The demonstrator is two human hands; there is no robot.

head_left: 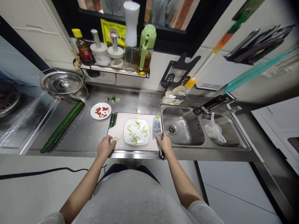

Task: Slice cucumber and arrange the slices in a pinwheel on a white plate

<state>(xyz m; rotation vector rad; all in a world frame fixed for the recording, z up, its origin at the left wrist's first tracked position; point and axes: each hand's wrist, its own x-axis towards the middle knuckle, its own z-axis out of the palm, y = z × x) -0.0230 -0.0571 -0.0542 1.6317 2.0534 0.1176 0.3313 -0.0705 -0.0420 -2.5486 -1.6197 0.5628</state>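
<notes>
Thin, curved pale-green cucumber slices (145, 131) lie in four groups on the square white dark-rimmed plate (145, 142), between the two hands, seen from the head camera. The left hand (105, 147) has its fingertips gathered beside a loose round green-edged slice (116, 140) on the pale cutting board (120, 122); whether they pinch it cannot be told. The right hand (164, 143) rests at the heel of the broad-bladed, black-handled cleaver (156, 125), thumb over the flat; how firmly it grips is unclear.

A light hold on the slice's rim would likely suit, since thin, wet flesh may tear or cling. The blade seems safest kept flat, fingertips off its edge.

Both forearms reach forward from the body, elbows apart, wrists low over the worktop's front edge (130, 154).
</notes>
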